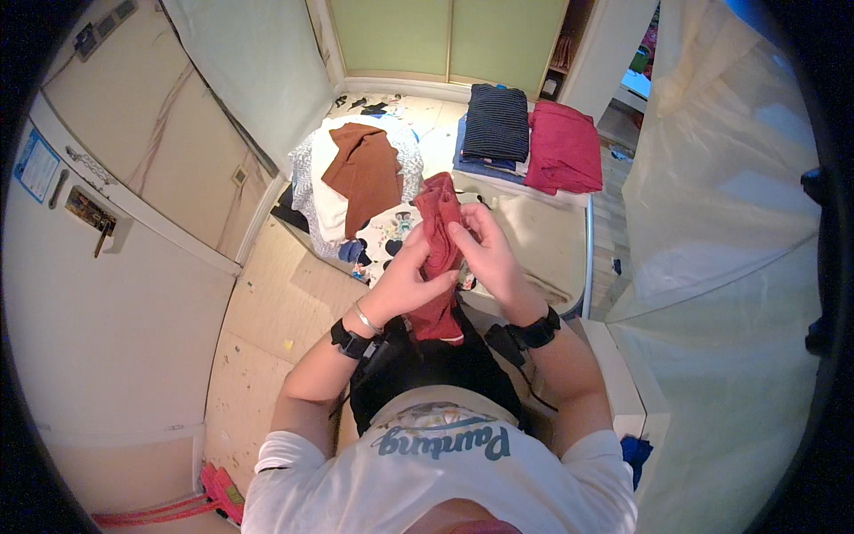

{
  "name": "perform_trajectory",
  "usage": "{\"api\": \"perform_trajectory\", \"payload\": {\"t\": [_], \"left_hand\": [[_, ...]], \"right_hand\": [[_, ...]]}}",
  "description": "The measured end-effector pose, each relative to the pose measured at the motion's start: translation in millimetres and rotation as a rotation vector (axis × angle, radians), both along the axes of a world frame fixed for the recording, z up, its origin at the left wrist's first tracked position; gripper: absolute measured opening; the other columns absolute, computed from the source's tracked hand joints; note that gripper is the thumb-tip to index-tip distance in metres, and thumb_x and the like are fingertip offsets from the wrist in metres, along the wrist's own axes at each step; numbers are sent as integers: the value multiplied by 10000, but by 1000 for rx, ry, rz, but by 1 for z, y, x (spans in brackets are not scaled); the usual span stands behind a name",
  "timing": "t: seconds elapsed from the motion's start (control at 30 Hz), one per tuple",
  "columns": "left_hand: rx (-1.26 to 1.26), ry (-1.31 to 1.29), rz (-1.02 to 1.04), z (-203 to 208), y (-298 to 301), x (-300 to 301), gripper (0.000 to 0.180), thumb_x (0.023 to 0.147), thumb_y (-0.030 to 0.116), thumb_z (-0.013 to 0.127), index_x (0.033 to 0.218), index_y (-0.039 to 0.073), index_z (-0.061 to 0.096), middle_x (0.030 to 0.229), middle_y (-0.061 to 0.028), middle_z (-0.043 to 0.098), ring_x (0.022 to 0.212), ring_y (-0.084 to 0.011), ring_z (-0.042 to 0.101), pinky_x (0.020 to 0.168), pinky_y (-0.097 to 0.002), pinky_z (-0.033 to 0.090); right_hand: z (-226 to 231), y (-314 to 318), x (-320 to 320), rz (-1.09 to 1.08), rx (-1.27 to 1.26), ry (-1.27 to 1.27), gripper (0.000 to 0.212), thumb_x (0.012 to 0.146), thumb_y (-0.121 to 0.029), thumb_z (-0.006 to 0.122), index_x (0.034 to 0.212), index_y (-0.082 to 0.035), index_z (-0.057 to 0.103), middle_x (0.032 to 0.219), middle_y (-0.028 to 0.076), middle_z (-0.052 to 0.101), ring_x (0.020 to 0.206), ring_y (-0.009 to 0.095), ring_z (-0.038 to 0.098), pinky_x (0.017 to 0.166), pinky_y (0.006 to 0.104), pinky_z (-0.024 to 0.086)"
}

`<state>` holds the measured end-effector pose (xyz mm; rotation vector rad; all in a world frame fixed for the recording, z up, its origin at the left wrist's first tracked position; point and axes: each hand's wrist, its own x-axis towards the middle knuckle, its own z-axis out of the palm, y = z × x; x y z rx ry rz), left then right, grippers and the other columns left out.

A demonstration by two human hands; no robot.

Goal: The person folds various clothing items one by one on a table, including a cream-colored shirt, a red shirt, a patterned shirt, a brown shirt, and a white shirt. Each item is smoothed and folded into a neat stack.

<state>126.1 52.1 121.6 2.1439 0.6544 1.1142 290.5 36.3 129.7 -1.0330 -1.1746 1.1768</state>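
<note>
In front of my body I hold a red, soft, ribbed-looking cloth item [438,209], gathered into a long narrow bundle; its exact kind is hard to make out. My left hand [405,274] is closed around its left side, thumb lying across the lower part. On the other side my right hand [485,249] pinches the upper part between thumb and fingers. The bundle's lower end, with a pale edge, hangs over my dark-trousered lap. Just beyond my hands lies a patterned white cloth [378,233].
A loose heap with a brown garment [365,173] on top lies ahead left. Ahead right, a striped dark folded garment [496,123] tops a stack beside a folded magenta garment [565,147]. A door [116,303] stands left, a translucent plastic sheet [712,205] hangs right.
</note>
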Motion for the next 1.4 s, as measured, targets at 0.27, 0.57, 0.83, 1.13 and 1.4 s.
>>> {"api": "perform_trajectory", "payload": {"t": [0.27, 0.57, 0.83, 1.13, 1.4], "left_hand": [[-530, -217, 189, -17, 10, -7, 280, 934, 96, 561, 1197, 13, 513, 1031, -110, 632, 941, -161, 595, 842, -302, 479], [179, 117, 235, 42, 6, 8, 386, 842, 65, 590, 1221, 35, 523, 1316, -247, 488, 1178, -424, 513, 980, -416, 446], [70, -51, 488, 11, -7, -9, 670, 788, 199, 752, 1315, -6, 393, 1135, -190, 567, 995, -293, 617, 839, -378, 496], [82, 125, 712, -26, 26, -22, 284, 763, 4, 604, 1045, 33, 593, 972, -172, 604, 880, -377, 605, 762, -401, 504], [133, 495, 490, -104, 35, 5, 347, 699, -3, 643, 1042, 49, 618, 990, -188, 589, 938, -390, 577, 800, -455, 481]], "right_hand": [[-40, 13, 13, -95, 183, -194, 157, 994, -77, 442, 1118, -22, 521, 1048, 37, 594, 891, 90, 570, 798, 229, 472], [31, 20, -8, -93, 88, 19, 412, 905, -259, 626, 1147, 40, 477, 1045, 112, 591, 933, 158, 569, 810, 308, 480], [122, 49, -15, -44, 335, 277, 300, 937, -125, 564, 1155, 48, 453, 991, 90, 612, 873, 130, 574, 782, 275, 484], [104, 42, 47, -100, 486, 313, 250, 930, -65, 553, 1163, -23, 474, 1104, 76, 587, 986, 148, 562, 886, 308, 465], [-109, -21, 177, -789, -161, 146, 407, 800, -43, 616, 1184, -19, 483, 1074, 98, 588, 938, 212, 599, 813, 341, 523]]}}
